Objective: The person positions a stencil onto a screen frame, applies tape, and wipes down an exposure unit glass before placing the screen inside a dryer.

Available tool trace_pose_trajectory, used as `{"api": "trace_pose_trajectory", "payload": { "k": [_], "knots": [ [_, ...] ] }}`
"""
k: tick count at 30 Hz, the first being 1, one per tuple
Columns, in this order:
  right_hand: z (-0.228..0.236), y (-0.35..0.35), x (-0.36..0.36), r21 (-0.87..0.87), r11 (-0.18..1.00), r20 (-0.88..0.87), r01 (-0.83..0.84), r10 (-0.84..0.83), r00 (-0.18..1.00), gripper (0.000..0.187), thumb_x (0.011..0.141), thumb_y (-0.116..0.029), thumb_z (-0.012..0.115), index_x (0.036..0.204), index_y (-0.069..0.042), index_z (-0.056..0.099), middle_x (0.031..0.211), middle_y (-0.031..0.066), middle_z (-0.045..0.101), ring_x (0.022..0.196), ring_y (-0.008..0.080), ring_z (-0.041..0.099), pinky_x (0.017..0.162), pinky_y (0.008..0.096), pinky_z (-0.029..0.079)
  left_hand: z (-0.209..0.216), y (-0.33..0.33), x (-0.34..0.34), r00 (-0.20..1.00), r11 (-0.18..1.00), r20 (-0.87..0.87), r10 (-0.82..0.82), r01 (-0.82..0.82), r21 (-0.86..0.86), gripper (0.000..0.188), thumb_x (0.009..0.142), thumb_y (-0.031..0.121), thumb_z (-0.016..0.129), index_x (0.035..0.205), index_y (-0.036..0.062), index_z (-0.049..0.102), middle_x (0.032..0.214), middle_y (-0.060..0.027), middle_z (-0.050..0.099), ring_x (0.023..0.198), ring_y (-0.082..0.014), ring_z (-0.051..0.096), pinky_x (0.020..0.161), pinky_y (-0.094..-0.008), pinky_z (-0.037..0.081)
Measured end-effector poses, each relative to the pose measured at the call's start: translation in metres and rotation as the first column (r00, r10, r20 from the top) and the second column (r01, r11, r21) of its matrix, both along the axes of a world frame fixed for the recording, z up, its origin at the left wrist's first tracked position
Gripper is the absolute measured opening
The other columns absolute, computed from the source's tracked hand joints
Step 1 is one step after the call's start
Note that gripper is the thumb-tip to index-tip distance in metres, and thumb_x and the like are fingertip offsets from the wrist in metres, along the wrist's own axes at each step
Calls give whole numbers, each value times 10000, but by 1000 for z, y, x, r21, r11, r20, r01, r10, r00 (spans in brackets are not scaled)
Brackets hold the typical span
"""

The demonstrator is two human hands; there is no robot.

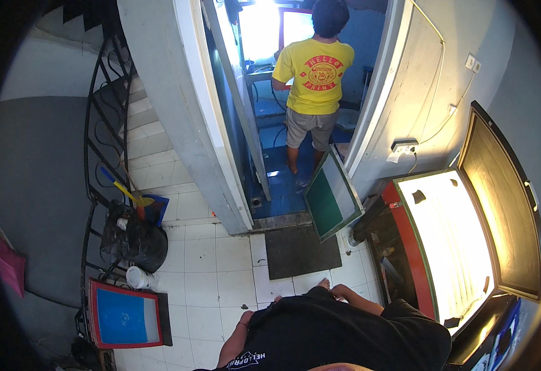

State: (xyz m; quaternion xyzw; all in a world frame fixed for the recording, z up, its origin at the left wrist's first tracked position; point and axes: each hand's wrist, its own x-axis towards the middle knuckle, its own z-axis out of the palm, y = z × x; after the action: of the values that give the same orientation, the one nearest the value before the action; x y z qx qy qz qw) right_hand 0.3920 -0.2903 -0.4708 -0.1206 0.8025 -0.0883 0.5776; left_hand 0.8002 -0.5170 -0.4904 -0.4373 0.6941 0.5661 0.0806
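Note:
My left hand (245, 318) is low beside my black shirt, its fingers mostly hidden by the cloth. My right hand (339, 291) is in front of my body with the elbow bent. A small pale patch shows under it, too little to name, and its fingers are largely covered by the shirt. Right of me, nearest that arm, stands a red-sided light table (449, 229) with its glass brightly lit. Its dark lid (508, 204) is raised, and a few small dark pieces lie on the glass. A framed screen with green mesh (327, 196) leans by the doorway.
A person in a yellow shirt (316, 68) stands in the blue wet room ahead, facing away. A dark mat (302, 252) lies before its sill. At left are a red-framed blue screen (122, 316), a white bucket (139, 278), black bags (135, 241) and a railed staircase (153, 142).

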Motion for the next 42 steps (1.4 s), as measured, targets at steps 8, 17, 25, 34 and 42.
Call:
{"api": "trace_pose_trajectory", "payload": {
  "k": [8,17,25,34,42],
  "knots": [
    [19,-10,-2,-65,992,-5,-110,110,994,376,739,-362,590,862,-9,624,834,90,615,718,197,581,605,334,489,-23,1,-3,987,982,65,148,-154,110,457,780,394,570,835,-54,645,784,-156,655,745,-222,621,680,-326,469],
    [13,2,-1,-101,977,26,-189,193,981,350,736,-346,606,853,-16,620,824,81,600,697,203,555,584,334,476,-6,2,4,977,957,-51,-208,192,-217,423,759,403,530,827,4,651,823,-188,639,809,-291,626,708,-360,473],
    [-22,5,-1,9,1000,7,-27,27,1000,340,736,-341,602,834,-16,612,808,72,601,682,188,553,581,327,478,-22,1,10,968,958,38,-247,250,-143,376,722,377,526,797,32,656,850,-199,626,835,-331,609,720,-387,478],
    [-21,3,0,-3,1000,16,-28,28,999,373,735,-359,600,868,-11,623,839,87,614,731,199,577,612,336,486,-14,0,7,957,939,93,-274,287,-189,352,721,352,530,798,33,657,849,-200,627,831,-322,614,722,-382,473],
    [-24,8,-6,-60,981,-38,-186,184,982,385,733,-361,604,866,-1,622,834,94,614,720,205,573,625,342,486,-14,1,4,969,951,24,-245,245,-189,339,719,337,544,798,30,661,832,-193,633,811,-300,623,708,-368,471]
  ]
}}
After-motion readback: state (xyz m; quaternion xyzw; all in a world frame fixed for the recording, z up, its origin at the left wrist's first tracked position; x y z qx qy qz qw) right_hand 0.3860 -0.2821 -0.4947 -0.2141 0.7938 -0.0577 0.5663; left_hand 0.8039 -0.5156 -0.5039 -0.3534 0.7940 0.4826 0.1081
